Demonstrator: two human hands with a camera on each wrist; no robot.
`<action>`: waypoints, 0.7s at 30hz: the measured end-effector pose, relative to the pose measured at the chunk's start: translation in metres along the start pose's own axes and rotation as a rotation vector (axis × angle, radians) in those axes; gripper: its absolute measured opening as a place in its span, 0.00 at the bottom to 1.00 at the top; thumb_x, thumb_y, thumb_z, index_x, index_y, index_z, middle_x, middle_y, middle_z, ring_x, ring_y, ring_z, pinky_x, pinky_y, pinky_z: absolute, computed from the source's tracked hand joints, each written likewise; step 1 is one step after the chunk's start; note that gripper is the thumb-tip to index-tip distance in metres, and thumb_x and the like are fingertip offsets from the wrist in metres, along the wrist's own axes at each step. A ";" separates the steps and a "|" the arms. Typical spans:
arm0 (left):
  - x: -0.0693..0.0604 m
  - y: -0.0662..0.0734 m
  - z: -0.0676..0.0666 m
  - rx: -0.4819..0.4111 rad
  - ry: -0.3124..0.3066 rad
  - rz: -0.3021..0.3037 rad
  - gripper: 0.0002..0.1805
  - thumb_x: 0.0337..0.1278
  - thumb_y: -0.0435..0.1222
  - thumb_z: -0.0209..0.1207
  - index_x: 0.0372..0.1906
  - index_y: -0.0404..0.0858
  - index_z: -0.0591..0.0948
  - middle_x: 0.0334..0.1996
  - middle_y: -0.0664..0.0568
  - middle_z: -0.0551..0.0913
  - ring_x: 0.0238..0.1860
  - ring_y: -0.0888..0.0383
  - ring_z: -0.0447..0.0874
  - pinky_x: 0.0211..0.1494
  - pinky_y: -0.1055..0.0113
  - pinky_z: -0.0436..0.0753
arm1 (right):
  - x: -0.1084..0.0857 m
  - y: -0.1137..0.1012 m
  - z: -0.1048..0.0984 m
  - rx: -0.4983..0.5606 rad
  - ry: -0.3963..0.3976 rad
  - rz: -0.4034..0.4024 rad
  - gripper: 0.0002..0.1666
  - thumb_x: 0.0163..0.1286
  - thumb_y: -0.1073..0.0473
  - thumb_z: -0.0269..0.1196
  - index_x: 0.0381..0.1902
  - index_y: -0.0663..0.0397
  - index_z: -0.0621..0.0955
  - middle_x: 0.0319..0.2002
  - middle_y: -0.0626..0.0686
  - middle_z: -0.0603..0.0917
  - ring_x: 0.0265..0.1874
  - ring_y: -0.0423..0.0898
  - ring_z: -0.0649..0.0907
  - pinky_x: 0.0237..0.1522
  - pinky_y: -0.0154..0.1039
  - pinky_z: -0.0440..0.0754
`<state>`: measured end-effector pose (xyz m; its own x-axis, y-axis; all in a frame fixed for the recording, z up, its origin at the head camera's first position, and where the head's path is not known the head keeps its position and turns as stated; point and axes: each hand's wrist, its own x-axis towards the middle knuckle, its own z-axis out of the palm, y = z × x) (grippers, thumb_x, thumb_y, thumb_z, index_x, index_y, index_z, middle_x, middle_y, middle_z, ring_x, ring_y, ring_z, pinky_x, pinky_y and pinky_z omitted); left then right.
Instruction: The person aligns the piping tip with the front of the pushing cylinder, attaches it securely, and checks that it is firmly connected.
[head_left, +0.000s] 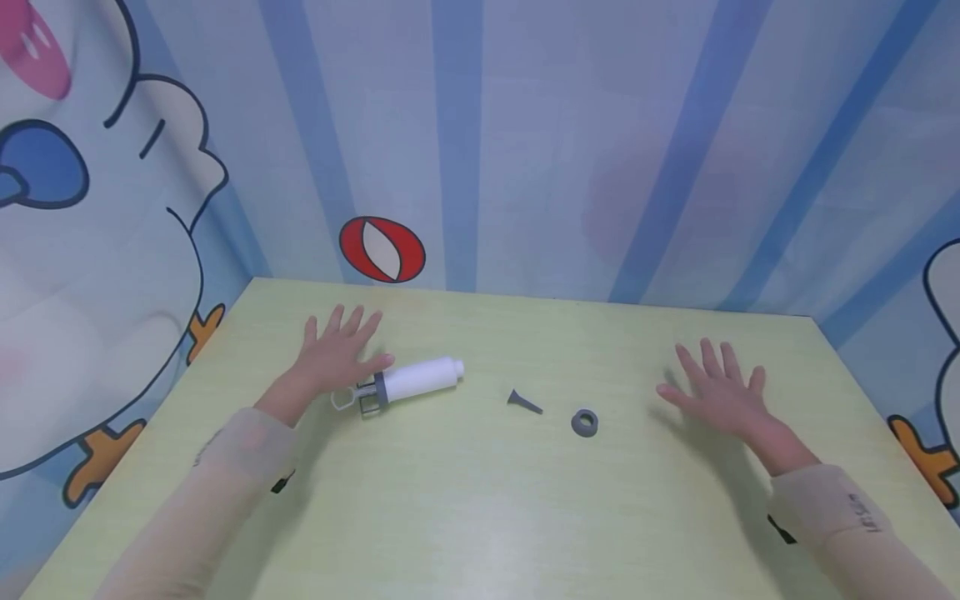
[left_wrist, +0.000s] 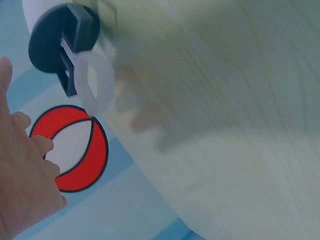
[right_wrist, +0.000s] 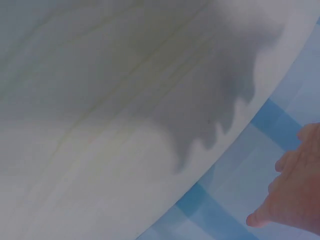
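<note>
A white syringe-like tube (head_left: 422,379) with a dark grey collar and a pale ring handle lies left of the table's middle. Over its handle end the left hand (head_left: 337,354) is spread, fingers apart, holding nothing. In the left wrist view the grey collar (left_wrist: 44,42) and ring handle (left_wrist: 102,85) show above the left hand (left_wrist: 27,175). To the tube's right lie a small grey cone-ended stem (head_left: 525,402) and a grey ring-shaped piece (head_left: 585,422). The right hand (head_left: 722,396), fingers spread, is right of the ring piece; the right wrist view shows the hand (right_wrist: 295,190) and its shadow.
The pale yellow-green table (head_left: 480,517) ends at a blue striped backdrop (head_left: 540,150) behind it. Printed cartoon shapes, including a red and white oval (head_left: 382,249), cover the backdrop, which also runs along the table's left and right sides.
</note>
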<state>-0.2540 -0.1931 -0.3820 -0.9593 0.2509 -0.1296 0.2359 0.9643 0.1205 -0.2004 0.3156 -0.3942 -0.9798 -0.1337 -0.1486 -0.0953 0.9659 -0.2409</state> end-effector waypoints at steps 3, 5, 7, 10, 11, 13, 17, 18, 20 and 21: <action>0.002 0.009 0.002 0.014 0.010 0.042 0.44 0.52 0.64 0.40 0.69 0.47 0.44 0.69 0.42 0.42 0.68 0.39 0.31 0.61 0.36 0.32 | 0.000 -0.009 0.001 -0.005 0.007 -0.021 0.51 0.58 0.27 0.41 0.69 0.45 0.39 0.67 0.65 0.31 0.63 0.63 0.27 0.49 0.72 0.26; 0.002 0.015 0.004 0.021 0.016 0.074 0.43 0.53 0.64 0.40 0.69 0.48 0.44 0.70 0.43 0.41 0.68 0.40 0.31 0.61 0.37 0.32 | 0.001 -0.013 0.002 -0.007 0.009 -0.035 0.51 0.58 0.27 0.41 0.69 0.45 0.39 0.67 0.64 0.31 0.64 0.63 0.27 0.49 0.72 0.26; 0.001 0.022 0.005 0.022 0.022 0.105 0.43 0.53 0.63 0.40 0.69 0.48 0.44 0.70 0.44 0.42 0.68 0.41 0.31 0.62 0.37 0.32 | 0.001 -0.016 0.003 -0.009 0.011 -0.048 0.51 0.58 0.27 0.42 0.69 0.45 0.40 0.68 0.64 0.32 0.64 0.62 0.27 0.50 0.72 0.26; 0.001 0.031 0.005 0.022 0.023 0.141 0.42 0.53 0.63 0.41 0.69 0.48 0.45 0.70 0.45 0.42 0.68 0.41 0.31 0.62 0.38 0.32 | 0.002 -0.021 0.004 -0.020 0.020 -0.065 0.50 0.58 0.27 0.42 0.69 0.45 0.41 0.68 0.63 0.33 0.65 0.61 0.28 0.51 0.71 0.27; 0.002 0.034 0.006 0.028 0.023 0.153 0.42 0.53 0.63 0.41 0.69 0.49 0.45 0.70 0.45 0.43 0.69 0.41 0.31 0.62 0.38 0.32 | 0.002 -0.022 0.005 -0.022 0.025 -0.071 0.50 0.58 0.27 0.43 0.69 0.45 0.41 0.68 0.63 0.33 0.65 0.61 0.29 0.51 0.71 0.27; 0.003 0.040 0.008 0.049 0.022 0.176 0.42 0.53 0.63 0.40 0.69 0.49 0.45 0.70 0.45 0.43 0.69 0.42 0.31 0.62 0.38 0.32 | 0.002 -0.026 0.006 -0.030 0.033 -0.082 0.50 0.58 0.27 0.43 0.69 0.45 0.43 0.68 0.62 0.35 0.65 0.61 0.30 0.52 0.71 0.28; 0.005 0.052 0.013 0.068 0.024 0.218 0.41 0.53 0.63 0.40 0.69 0.51 0.46 0.70 0.47 0.43 0.69 0.43 0.31 0.63 0.39 0.33 | 0.003 -0.035 0.010 -0.036 0.045 -0.112 0.50 0.58 0.27 0.44 0.69 0.46 0.46 0.69 0.62 0.36 0.66 0.61 0.32 0.52 0.71 0.29; 0.005 0.056 0.014 0.071 0.024 0.227 0.41 0.53 0.64 0.40 0.69 0.52 0.46 0.70 0.48 0.43 0.69 0.44 0.31 0.63 0.39 0.33 | 0.003 -0.037 0.011 -0.040 0.048 -0.121 0.49 0.58 0.27 0.44 0.69 0.46 0.47 0.69 0.62 0.37 0.66 0.61 0.33 0.53 0.71 0.29; 0.006 0.063 0.016 0.066 0.027 0.246 0.41 0.52 0.64 0.41 0.69 0.53 0.46 0.70 0.48 0.44 0.69 0.45 0.32 0.64 0.40 0.33 | 0.004 -0.042 0.013 -0.048 0.057 -0.142 0.49 0.58 0.28 0.45 0.69 0.46 0.47 0.69 0.62 0.38 0.66 0.61 0.34 0.53 0.71 0.30; 0.006 0.066 0.016 0.067 0.031 0.260 0.41 0.52 0.64 0.41 0.69 0.53 0.47 0.70 0.48 0.45 0.69 0.45 0.32 0.64 0.40 0.34 | 0.004 -0.044 0.014 -0.054 0.062 -0.151 0.49 0.58 0.28 0.45 0.69 0.45 0.48 0.69 0.62 0.39 0.66 0.61 0.35 0.53 0.71 0.31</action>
<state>-0.2416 -0.1265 -0.3907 -0.8694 0.4887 -0.0724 0.4834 0.8718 0.0800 -0.1976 0.2697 -0.3976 -0.9623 -0.2663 -0.0546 -0.2503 0.9464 -0.2041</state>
